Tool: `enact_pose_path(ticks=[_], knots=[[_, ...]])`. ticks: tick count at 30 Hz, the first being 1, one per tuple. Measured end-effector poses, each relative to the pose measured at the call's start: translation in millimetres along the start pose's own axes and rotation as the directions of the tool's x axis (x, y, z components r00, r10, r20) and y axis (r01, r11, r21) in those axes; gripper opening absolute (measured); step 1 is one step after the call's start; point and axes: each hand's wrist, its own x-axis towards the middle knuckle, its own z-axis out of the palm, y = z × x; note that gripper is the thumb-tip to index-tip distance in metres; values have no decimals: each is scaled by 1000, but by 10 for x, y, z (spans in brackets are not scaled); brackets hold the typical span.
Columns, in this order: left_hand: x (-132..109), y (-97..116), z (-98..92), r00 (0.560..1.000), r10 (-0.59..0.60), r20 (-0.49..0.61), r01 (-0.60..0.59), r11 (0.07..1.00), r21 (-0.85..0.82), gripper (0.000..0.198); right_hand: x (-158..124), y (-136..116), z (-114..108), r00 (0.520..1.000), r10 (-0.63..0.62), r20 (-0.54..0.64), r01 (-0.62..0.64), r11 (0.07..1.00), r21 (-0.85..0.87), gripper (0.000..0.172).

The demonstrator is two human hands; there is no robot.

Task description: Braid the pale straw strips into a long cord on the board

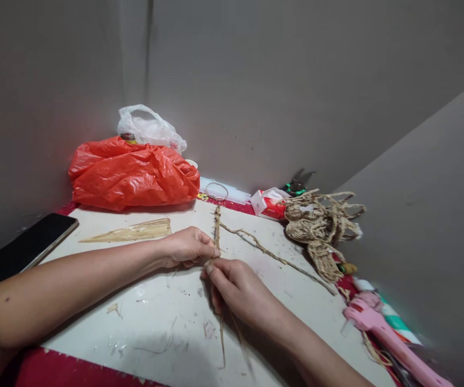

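A thin braided cord of dry straw-like fibre (216,228) runs away from me over the white board (167,317). My left hand (191,247) pinches it between thumb and fingers. Just nearer to me and to the right, my right hand (234,282) is closed on the same cord, thumb on top, its fingertips almost meeting the left ones. Loose fibre ends (222,341) trail below the right hand. A longer twisted strand (272,252) slants off to the right from the cord. Left of the cord lies a flat, pale dried leaf piece (135,231).
A red plastic bag (135,174) and a white bag (151,129) sit at the back. On the left is a phone (26,244). Woven straw pieces (316,220), a tissue packet (270,203) and a pink glue gun (388,333) line the right edge. Fibre scraps dot the board.
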Motion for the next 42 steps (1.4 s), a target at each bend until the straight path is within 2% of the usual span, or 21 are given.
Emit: enact_pose_path(ticks=[2, 3, 4, 5, 6, 7, 8, 9, 10, 12, 14, 19, 23, 28, 31, 33, 35, 36, 38, 40, 42], knots=[[-2, 25, -9, 1000, 9, 7, -9, 1000, -5, 36, -64, -53, -83, 988, -25, 150, 23, 1000, 12, 43], [-3, 38, -12, 1000, 8, 10, -7, 1000, -5, 36, -79, -75, -142, 984, -31, 173, 24, 999, 44, 45], [-4, 51, -13, 1000, 4, 11, -4, 1000, -7, 36, -77, -87, -207, 993, -33, 113, 24, 996, 83, 47], [-4, 62, -13, 1000, 2, 12, -2, 1000, -10, 35, -58, -87, -270, 999, -40, -30, 44, 991, 125, 47], [-4, 68, -13, 1000, 2, 12, -2, 1000, -13, 34, -22, -75, -322, 975, -48, -218, 84, 984, 157, 44], [-4, 70, -13, 1000, 4, 12, -4, 1000, -16, 33, 24, -52, -357, 924, -36, -380, 116, 975, 188, 40], [-4, 66, -12, 1000, 7, 11, -7, 1000, -18, 32, 74, -21, -370, 892, -3, -452, 124, 963, 239, 37], [-2, 59, -12, 1000, 14, 12, -14, 1000, -17, 31, 122, 12, -362, 895, 46, -443, 107, 943, 315, 35], [-1, 48, -12, 1000, 25, 16, -25, 1000, -15, 30, 162, 43, -335, 928, 88, -362, 69, 914, 399, 35], [4, 21, -12, 999, 49, 19, -49, 999, -8, 28, 208, 86, -260, 983, 142, -115, -67, 866, 496, 37], [10, -1, -13, 997, 75, 20, -75, 997, 5, 26, 217, 101, -206, 983, 183, 29, -174, 861, 478, 41], [2, -7, 1, 995, 93, 29, -95, 992, 79, 23, 223, 127, -265, 973, 222, 68, -232, 904, 360, 44], [-32, 43, 6, 997, 73, 35, -76, 993, 94, 20, 255, 173, -331, 961, 208, 182, -268, 860, 434, 42], [-44, 104, -52, 991, 5, 133, -14, 998, 67, 19, 259, 209, -376, 956, 160, 244, -263, 833, 486, 40], [-23, 119, -118, 985, -16, 170, -6, 992, 127, 25, 260, 229, -393, 957, 143, 252, -257, 823, 507, 39], [-15, 147, -179, 989, -32, 141, 0, 976, 220, 24, 263, 244, -398, 956, 137, 261, -261, 806, 531, 39], [-33, 215, -259, 997, -20, 75, -12, 915, 403, 20, 268, 263, -400, 952, 132, 277, -271, 787, 555, 39], [-57, 267, -308, 999, 12, 36, -29, 854, 519, 17, 270, 273, -401, 950, 129, 285, -276, 775, 568, 39], [-136, 403, -414, 991, 123, -62, -38, 677, 735, 14, 276, 295, -404, 946, 111, 304, -281, 749, 600, 39], [-243, 554, -518, 949, 261, -178, 24, 502, 865, 13, 283, 314, -408, 942, 84, 324, -283, 719, 635, 40], [-344, 674, -603, 905, 335, -262, 119, 393, 912, 13, 291, 326, -411, 938, 69, 341, -289, 698, 655, 41]])
